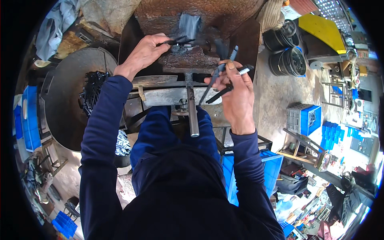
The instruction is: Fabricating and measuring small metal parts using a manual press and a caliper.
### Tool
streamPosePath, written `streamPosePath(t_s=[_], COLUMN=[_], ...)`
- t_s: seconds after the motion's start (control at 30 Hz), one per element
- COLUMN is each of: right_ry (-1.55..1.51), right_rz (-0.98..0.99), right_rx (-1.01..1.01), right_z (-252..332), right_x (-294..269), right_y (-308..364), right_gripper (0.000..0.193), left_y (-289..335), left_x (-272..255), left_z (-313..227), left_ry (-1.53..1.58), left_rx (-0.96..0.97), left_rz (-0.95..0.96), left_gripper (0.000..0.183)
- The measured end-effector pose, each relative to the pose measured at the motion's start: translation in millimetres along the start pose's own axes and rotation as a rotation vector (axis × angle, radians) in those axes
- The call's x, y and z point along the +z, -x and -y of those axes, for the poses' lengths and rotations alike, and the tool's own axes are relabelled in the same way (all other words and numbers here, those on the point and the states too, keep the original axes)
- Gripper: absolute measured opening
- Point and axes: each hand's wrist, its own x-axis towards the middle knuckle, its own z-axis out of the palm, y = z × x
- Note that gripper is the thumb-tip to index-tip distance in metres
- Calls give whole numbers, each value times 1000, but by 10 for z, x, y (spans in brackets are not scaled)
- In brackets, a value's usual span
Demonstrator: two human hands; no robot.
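Observation:
My left hand (146,54) pinches a thin dark metal piece (182,41) at the far middle. The piece lies across the top of a rough, brown-crusted rest (188,60), just below a blurred grey-blue wheel-like surface (189,26). Whether it touches that surface I cannot tell. To the right of the rest, my right hand (237,90) is closed around several slim black metal pieces (218,95), fanned out between the fingers. Some have ridged, toothed ends, one of them catching bright light. A metal bar (193,116) sticks out from the rest toward my lap.
At left, a large round metal pan (66,100) carries a heap of black pieces (93,90). Black buckets (287,62) stand at right near a yellow panel (322,34). Blue crates (272,166) sit by my right leg. A pale board (166,96) crosses before my knees.

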Motion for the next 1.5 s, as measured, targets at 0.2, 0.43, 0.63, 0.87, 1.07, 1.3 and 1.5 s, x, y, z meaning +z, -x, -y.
streamPosePath(t_s=[0.2,0.43,0.63,0.87,1.07,1.3,1.5], right_ry=[-165,-105,539,1142,1003,576,632], right_rz=[-127,-164,200,478,512,202,160], right_rx=[174,245,33,-656,-694,-540,-626], right_z=[135,6,-17,-358,-579,-112,289], right_x=[2,-306,-231,-229,-253,380,842], right_y=[156,397,665,753,664,64,-632], right_gripper=[26,28,17,36,38,47,47], left_y=[72,107,216,470,1126,1584,2266], left_x=[-51,-129,-388,-142,-66,29,-324], left_z=[-123,-362,1,-278,-724,-781,92], left_ry=[-126,-435,-407,-452,69,82,125], left_rx=[71,187,-8,181,189,135,-281], left_rz=[39,-13,-267,-580,-649,-686,-847], left_gripper=[24,24,34,23,22,21,19])
